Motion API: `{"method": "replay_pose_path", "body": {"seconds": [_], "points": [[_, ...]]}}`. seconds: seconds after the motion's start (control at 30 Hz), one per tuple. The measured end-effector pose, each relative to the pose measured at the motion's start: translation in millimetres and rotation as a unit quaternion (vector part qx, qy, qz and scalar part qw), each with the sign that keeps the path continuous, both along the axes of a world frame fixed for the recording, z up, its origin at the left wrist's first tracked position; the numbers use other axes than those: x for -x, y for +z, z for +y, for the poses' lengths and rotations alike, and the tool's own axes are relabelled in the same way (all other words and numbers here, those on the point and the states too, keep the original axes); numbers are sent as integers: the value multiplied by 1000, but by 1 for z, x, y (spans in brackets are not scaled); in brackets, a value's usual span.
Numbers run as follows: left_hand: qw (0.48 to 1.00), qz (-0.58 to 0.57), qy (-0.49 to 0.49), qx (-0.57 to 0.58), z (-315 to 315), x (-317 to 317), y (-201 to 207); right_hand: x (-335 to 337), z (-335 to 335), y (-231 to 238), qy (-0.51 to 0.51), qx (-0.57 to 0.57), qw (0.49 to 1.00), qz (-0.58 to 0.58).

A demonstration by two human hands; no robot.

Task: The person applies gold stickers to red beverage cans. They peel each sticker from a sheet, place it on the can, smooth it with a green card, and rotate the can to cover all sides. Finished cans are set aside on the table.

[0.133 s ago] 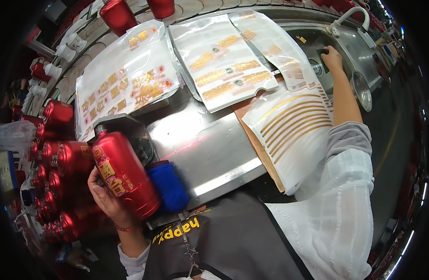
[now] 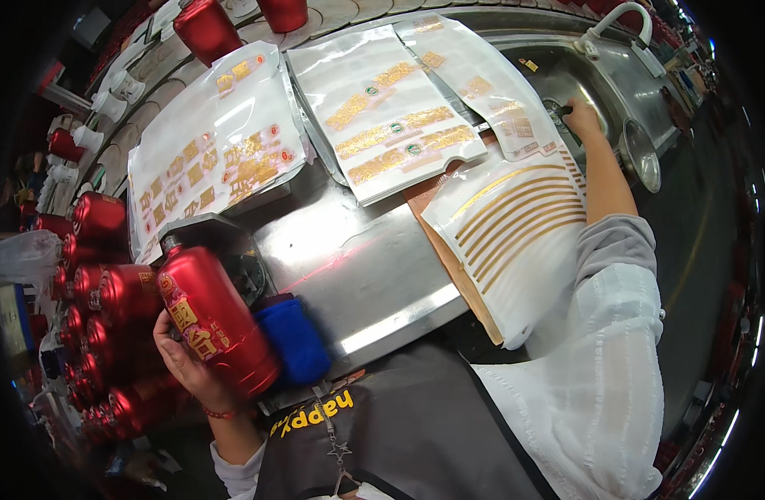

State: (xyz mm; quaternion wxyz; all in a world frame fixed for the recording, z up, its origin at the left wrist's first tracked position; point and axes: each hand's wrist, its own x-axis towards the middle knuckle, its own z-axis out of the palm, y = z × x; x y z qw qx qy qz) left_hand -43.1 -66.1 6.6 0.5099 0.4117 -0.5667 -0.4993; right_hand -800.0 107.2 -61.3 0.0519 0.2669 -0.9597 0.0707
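Observation:
My left hand (image 2: 186, 362) supports a glossy red bottle (image 2: 220, 321) from its left side, fingers curved against it. The bottle leans with its neck toward the far left and carries gold and pink decals. A blue cloth (image 2: 297, 337) lies right beside it. My right hand (image 2: 584, 119) reaches far into the steel sink (image 2: 603, 87), closed near the drain; whatever its fingers hold is hidden. Between my arms lie decal sheets: one with gold stripes (image 2: 524, 225), a stack with gold bands (image 2: 403, 125) and a sheet with small gold pieces (image 2: 207, 142).
Many red bottles (image 2: 128, 287) crowd the left side. Two more red vessels (image 2: 207, 32) stand on the slatted conveyor (image 2: 336, 18) at the back. A white faucet (image 2: 624, 18) rises behind the sink, and a round metal lid or bowl (image 2: 640, 156) rests at its right edge.
My right hand has drawn slightly back and left within the sink, and the dark piece it held no longer shows. The whole view has shifted a little; my left hand remains on the bottle.

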Motion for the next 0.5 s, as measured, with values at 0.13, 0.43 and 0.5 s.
{"method": "replay_pose_path", "body": {"seconds": [0.13,0.43,0.5], "points": [[999,-48,16,13,-4,-2,-2,13,22,-2,12,161,984,-75],[999,-32,-24,6,-4,3,1,-33,27,71,-8,416,842,-343],[999,-28,-30,13,-4,1,1,-46,23,78,4,451,809,-376]]}}
